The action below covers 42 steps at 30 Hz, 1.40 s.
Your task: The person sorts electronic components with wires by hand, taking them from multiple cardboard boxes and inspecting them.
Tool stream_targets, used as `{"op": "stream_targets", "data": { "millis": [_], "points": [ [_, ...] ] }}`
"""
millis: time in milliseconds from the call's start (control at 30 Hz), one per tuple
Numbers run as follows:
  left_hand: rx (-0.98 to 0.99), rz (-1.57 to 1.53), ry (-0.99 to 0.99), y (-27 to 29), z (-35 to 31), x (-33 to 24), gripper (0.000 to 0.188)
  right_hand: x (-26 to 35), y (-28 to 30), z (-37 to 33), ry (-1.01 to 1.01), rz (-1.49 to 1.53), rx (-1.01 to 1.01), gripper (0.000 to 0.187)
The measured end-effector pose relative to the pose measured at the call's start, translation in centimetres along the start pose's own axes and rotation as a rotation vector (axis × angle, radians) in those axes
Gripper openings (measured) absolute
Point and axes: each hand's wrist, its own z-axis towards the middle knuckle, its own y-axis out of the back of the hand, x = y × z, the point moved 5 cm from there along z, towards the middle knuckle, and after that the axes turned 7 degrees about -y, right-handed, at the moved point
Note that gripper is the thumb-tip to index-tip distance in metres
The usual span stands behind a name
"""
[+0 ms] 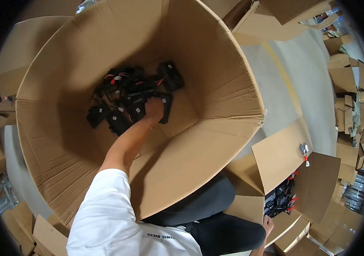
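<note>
Deep inside a large cardboard box (216, 81), my left hand (154, 109) is closed on a black plastic unit (166, 102). Its fingertips are hidden from above. Around that hand lies a pile of similar black units (137, 110) with thin cables and small red and white connectors. Another black unit (170, 76) rests slightly apart, near the box's far right wall. At the lower right, my right hand (268, 225) is curled at the near edge of a smaller open cardboard box (244, 207), only partly visible. Black units with red connectors (281, 197) fill that box.
A small cable piece with a red connector (305, 154) lies on the smaller box's raised flap. Grey floor with a yellow line (282, 70) runs to the right. More cartons (344, 79) stand along the far right, and others crowd the left. My bent legs (229, 224) are between both boxes.
</note>
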Motion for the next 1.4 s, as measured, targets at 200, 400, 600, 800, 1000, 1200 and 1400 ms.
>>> {"op": "stream_targets", "data": {
  "millis": [200, 400, 600, 800, 1000, 1200, 1400],
  "points": [
    [0.157, -0.398, -0.495, 1.8, -4.4, -1.5, 0.02, 1.1, 0.8, 0.3, 0.004, -0.038, 0.03, 0.024],
    [0.398, -1.26, -0.369, 21.1, -11.5, 1.3, 0.021, 27.7, 4.9, -2.2, 0.486, 0.277, 0.055, 0.021],
    [0.25, -1.195, -0.787, 36.3, -18.5, -5.6, 0.022, 53.0, 5.2, -14.5, 1.337, 0.458, 0.1, 0.073],
    [0.381, -1.497, -0.65, 33.0, -16.3, -5.7, 0.035, 55.1, 3.3, -14.4, 1.419, 0.458, 0.395, 0.05],
    [-0.049, -0.308, -0.594, 10.3, -11.0, 4.1, 0.029, 48.8, 3.2, -8.8, 0.62, 0.932, 0.43, 0.039],
    [-0.021, 0.456, -0.667, -0.4, -11.0, 3.8, 0.024, 46.9, 3.9, -8.0, 0.471, 1.176, 0.422, 0.05],
    [0.021, 0.602, -0.623, 2.6, -9.1, 5.5, 0.024, 45.4, 4.6, -9.2, 0.484, 1.233, 0.448, 0.048]
  ]
}}
